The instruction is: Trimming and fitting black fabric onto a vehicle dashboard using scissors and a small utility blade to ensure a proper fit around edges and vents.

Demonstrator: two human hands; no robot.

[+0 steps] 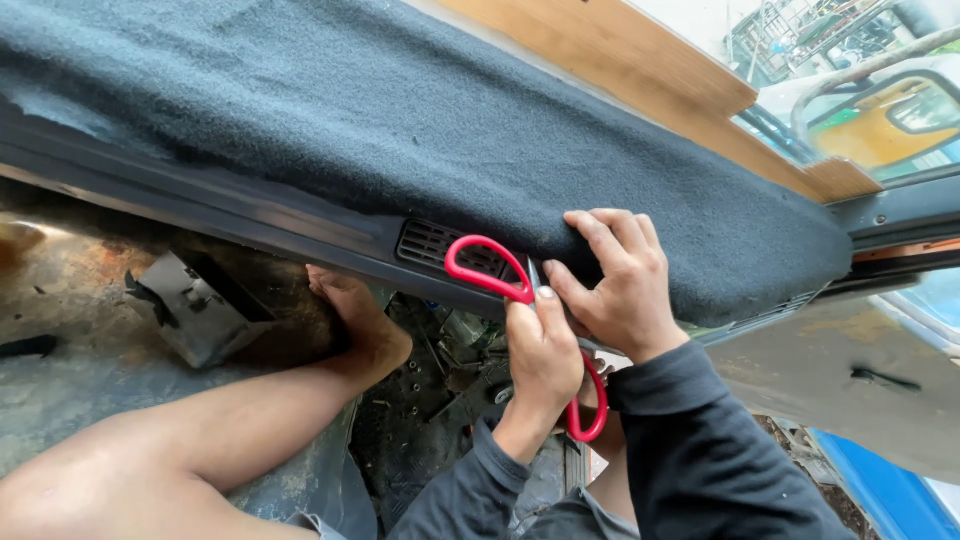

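Red scissors (pixel 520 300) gripped in left hand (pixel 540 360); right hand (pixel 615 280) pinches felt (pixel 400 130).

A pair of red-handled scissors (pixel 520 300) is held upright against the lower edge of a dark grey felt carpet covering (pixel 400 110). One red loop is raised beside a black vent grille; the other is seen lower, near the wrist. The short metal blades are pointed up at the felt edge. The covering is laid along a dashboard, fuzzy-surfaced, its edge overhanging the black trim.
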